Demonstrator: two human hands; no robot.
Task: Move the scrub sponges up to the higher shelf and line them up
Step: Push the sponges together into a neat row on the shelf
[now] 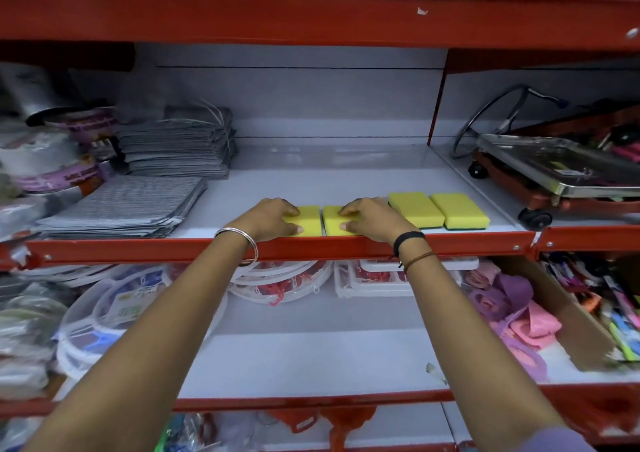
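Red-edged shelf (277, 249) carries four scrub sponges: left hand (273, 219) and right hand (372, 221) each press one at the front lip, two others (438, 210) sitting further back. A careless nudge could tip the front pair off; the row looks uneven.

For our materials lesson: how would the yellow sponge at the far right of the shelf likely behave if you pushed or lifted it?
The far-right sponge looks like foam, so it is probably light and squashy. It lies flat and block-shaped on the shelf, so it should slide, not roll or tip. Its dark green base looks rough and may drag slightly.
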